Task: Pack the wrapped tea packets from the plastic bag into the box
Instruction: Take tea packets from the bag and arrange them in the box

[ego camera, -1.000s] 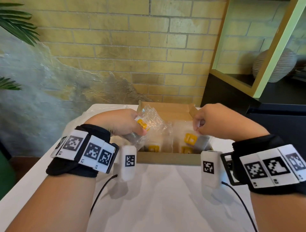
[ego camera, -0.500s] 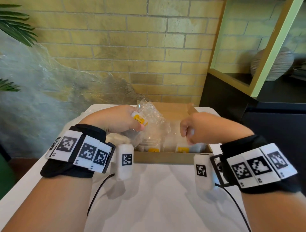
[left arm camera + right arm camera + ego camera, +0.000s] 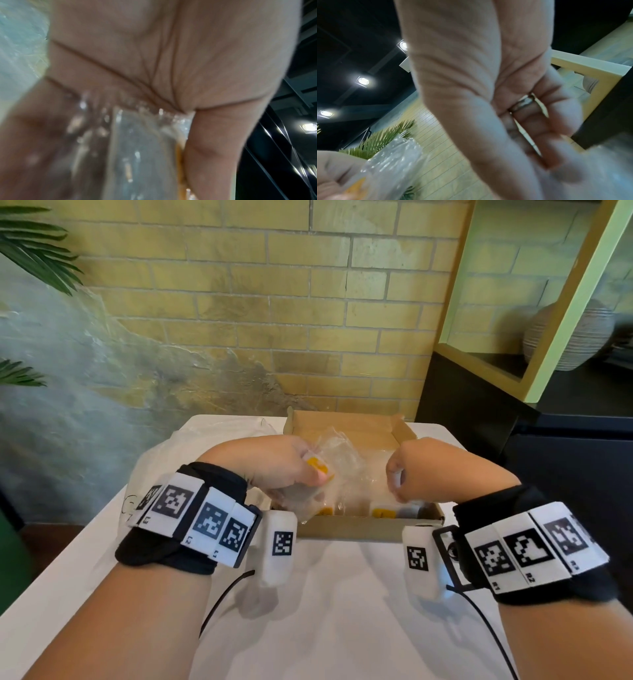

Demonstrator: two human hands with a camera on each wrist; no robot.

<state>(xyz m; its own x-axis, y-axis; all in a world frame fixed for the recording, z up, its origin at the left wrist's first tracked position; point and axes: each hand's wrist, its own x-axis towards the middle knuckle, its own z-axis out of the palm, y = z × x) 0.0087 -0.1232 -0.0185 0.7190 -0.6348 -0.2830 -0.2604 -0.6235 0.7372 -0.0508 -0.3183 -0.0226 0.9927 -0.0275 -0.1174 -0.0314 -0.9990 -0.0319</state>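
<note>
Table [image 3: 322,611]: white, held our box [image 3: 346,530].
L hand [image 3: 270,467]: clamped on plastic bag [image 3: 337,460] w/ tea packet [image 3: 317,469].
R hand [image 3: 435,470]: pinched bag's other side.
Risk: we judged film could tear, packets spill.

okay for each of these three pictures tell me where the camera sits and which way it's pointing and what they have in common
Head: on the head, looking forward and down at the cardboard box on the white table; both forearms, left hand and right hand show.
Left wrist: under the wrist, looking along the palm, which grips a wrapped tea packet.
Right wrist: under the wrist, tilted up toward the ceiling lights; curled fingers show.
Shared: head and right wrist both show the clear plastic bag and the left hand.
</note>
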